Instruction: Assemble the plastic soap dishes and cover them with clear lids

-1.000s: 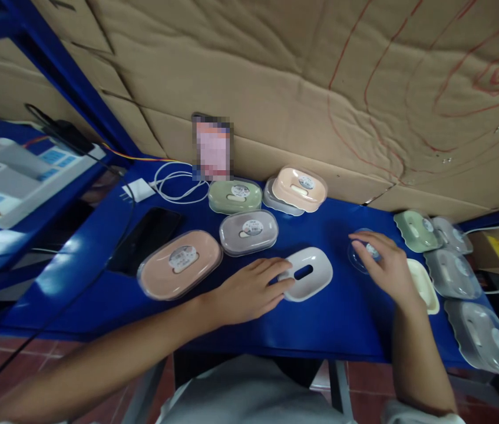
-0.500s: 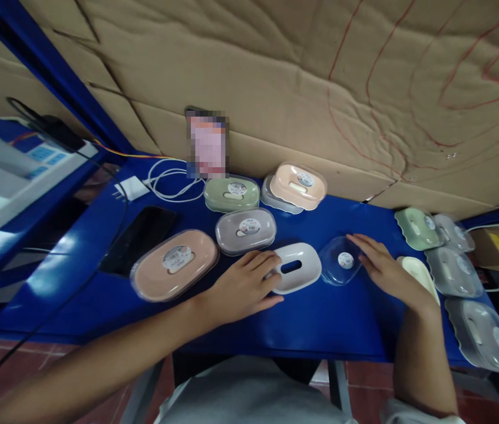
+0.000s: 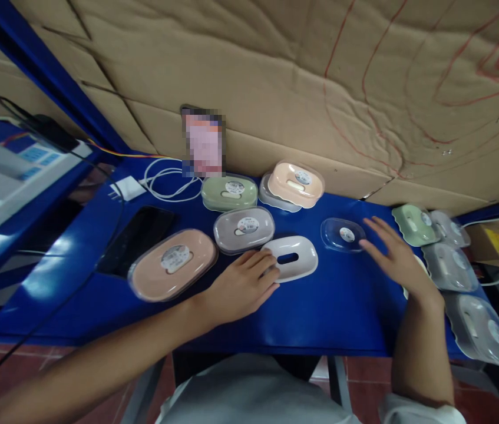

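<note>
My left hand (image 3: pixel 247 282) has its fingers closed over the left end of a white oval soap dish (image 3: pixel 306 257) with a slot in its middle. To the right of that dish lies a clear plastic lid (image 3: pixel 335 231) with a round sticker. My right hand (image 3: pixel 388 253) is at the lid's right edge, fingers apart and holding nothing; whether a fingertip touches the lid I cannot tell. Behind my left hand sits a lidded grey soap dish (image 3: pixel 244 230). A lidded pink one (image 3: pixel 143 277) is to its left. My right hand partly covers a cream dish (image 3: pixel 421 265).
At the back stand a green soap dish (image 3: pixel 214 191) and a peach one (image 3: pixel 282 176) resting on a grey one. Several more, green (image 3: pixel 408 227) and grey (image 3: pixel 441 268), line the right side. A black phone (image 3: pixel 141 235) and white charger (image 3: pixel 129 187) lie left, before a cardboard wall (image 3: pixel 253 70).
The clear lid has moved back from the table's front and now lies flatter and straighter. My right hand has spread its fingers. The white dish has shifted slightly back with my left hand.
</note>
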A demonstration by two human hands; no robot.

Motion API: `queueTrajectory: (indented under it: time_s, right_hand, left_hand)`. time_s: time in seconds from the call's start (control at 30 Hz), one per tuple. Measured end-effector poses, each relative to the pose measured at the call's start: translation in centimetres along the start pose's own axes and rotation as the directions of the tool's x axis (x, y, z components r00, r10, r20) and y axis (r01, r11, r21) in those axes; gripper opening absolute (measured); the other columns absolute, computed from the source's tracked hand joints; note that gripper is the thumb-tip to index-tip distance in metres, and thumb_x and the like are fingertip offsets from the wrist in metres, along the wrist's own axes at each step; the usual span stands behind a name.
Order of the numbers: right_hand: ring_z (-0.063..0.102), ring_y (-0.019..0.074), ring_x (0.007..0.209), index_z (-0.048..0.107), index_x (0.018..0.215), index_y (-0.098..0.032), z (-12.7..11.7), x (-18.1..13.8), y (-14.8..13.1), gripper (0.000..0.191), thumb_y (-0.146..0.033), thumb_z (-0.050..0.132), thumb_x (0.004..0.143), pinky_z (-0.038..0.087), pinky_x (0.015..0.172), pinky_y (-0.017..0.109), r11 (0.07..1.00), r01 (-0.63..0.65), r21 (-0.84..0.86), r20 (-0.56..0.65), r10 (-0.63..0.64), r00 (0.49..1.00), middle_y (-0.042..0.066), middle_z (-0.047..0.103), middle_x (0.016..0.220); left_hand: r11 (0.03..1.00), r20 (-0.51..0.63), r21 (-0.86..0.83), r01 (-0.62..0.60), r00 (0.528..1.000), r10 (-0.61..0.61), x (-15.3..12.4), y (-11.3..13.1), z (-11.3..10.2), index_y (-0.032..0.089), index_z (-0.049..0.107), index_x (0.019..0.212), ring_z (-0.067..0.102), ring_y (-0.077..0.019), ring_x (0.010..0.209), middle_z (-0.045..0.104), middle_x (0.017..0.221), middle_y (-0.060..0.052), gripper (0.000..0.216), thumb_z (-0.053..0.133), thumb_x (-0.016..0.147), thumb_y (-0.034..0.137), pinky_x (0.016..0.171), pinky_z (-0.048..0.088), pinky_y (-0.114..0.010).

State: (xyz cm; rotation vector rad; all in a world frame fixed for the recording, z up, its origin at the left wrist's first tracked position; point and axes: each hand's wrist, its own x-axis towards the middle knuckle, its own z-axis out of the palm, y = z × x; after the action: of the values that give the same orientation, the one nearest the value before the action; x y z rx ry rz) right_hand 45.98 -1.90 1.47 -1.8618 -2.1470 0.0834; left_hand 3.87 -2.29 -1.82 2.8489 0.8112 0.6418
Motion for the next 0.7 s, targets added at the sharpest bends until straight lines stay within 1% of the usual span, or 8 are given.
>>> queueTrajectory:
  time_s: [0.1,0.17,0.23,0.27,0.37,0.47,0.57,0.7]
  right_hand:
    - [0.063,0.0428,0.138,0.064,0.149,-0.02,-2.1,-2.7,2.1,0.067,-0.067,0.048,0.105,0.05,0.115,0.059,0.939,-0.29,-0.184,-0.148,0.265,0.953,0.026,0.068,0.143]
    - [0.071,0.0506,0.121,0.068,0.145,-0.02,-2.4,-5.8,3.2,0.074,-0.075,0.048,0.1,0.055,0.098,0.066,0.789,-0.54,-0.293,-0.163,0.515,0.841,0.032,0.074,0.126]
    - [0.075,0.0539,0.104,0.07,0.143,-0.025,-1.5,-8.9,3.3,0.075,-0.079,0.048,0.097,0.055,0.083,0.069,0.684,-0.656,-0.319,-0.142,0.65,0.747,0.032,0.076,0.116]
    - [0.076,0.0542,0.101,0.069,0.144,-0.027,-0.7,-10.3,2.9,0.073,-0.079,0.048,0.096,0.055,0.079,0.07,0.683,-0.66,-0.312,-0.134,0.657,0.742,0.032,0.075,0.12]
    - [0.072,0.0544,0.113,0.06,0.153,-0.031,1.7,-13.3,0.4,0.067,-0.071,0.049,0.1,0.054,0.081,0.073,0.775,-0.563,-0.286,-0.182,0.533,0.826,0.026,0.067,0.143]
    - [0.069,0.0498,0.123,0.062,0.147,-0.031,3.0,-14.8,-2.6,0.05,-0.055,0.05,0.105,0.055,0.088,0.071,0.875,-0.408,-0.26,-0.242,0.35,0.905,0.02,0.068,0.143]
    - [0.071,0.041,0.123,0.068,0.137,-0.035,3.5,-15.3,-5.6,0.034,-0.04,0.056,0.106,0.056,0.093,0.065,0.971,-0.179,-0.16,-0.178,0.15,0.973,0.014,0.072,0.136]
    - [0.07,0.0343,0.128,0.067,0.142,-0.039,4.4,-13.4,-9.6,0.04,-0.029,0.062,0.103,0.057,0.104,0.06,0.994,0.102,0.032,-0.074,-0.099,0.992,0.007,0.07,0.143]
  left_hand:
    - [0.999,-0.02,-0.039,0.007,1.0,-0.008,0.1,0.0,-0.3,0.015,0.067,0.116,0.068,-0.0304,0.127,0.072,0.122,-0.014,0.017,0.057,0.108,0.026,0.105,0.059,-0.046]
    - [0.997,-0.059,-0.081,0.014,0.998,-0.019,0.1,0.1,-0.5,0.015,0.066,0.115,0.069,-0.0285,0.124,0.072,0.12,-0.012,0.016,0.056,0.109,0.026,0.105,0.06,-0.044]
    - [0.992,-0.101,-0.123,0.019,0.994,-0.031,0.1,0.1,-0.6,0.016,0.066,0.117,0.069,-0.0266,0.123,0.073,0.119,-0.011,0.016,0.056,0.109,0.026,0.106,0.06,-0.043]
    - [0.99,-0.115,-0.141,0.016,0.993,-0.032,0.1,0.1,-0.7,0.016,0.065,0.117,0.069,-0.0259,0.123,0.073,0.119,-0.011,0.015,0.057,0.109,0.025,0.108,0.06,-0.042]
    - [0.984,-0.139,-0.176,-0.001,0.99,-0.024,0.1,0.1,-0.8,0.017,0.065,0.118,0.069,-0.0256,0.125,0.073,0.119,-0.01,0.014,0.058,0.108,0.024,0.111,0.059,-0.042]
    - [0.982,-0.161,-0.187,-0.007,0.987,-0.024,0.2,0.2,-1.0,0.016,0.064,0.118,0.069,-0.0255,0.124,0.073,0.117,-0.01,0.014,0.059,0.107,0.023,0.111,0.059,-0.042]
    - [0.98,-0.199,-0.195,-0.029,0.98,-0.011,0.3,0.3,-1.2,0.015,0.064,0.119,0.069,-0.0259,0.123,0.073,0.117,-0.011,0.015,0.059,0.107,0.023,0.112,0.059,-0.043]
    - [0.978,-0.227,-0.2,-0.066,0.974,0.019,0.2,0.5,-1.0,0.014,0.063,0.121,0.068,-0.0268,0.127,0.073,0.119,-0.013,0.018,0.06,0.106,0.021,0.116,0.057,-0.043]
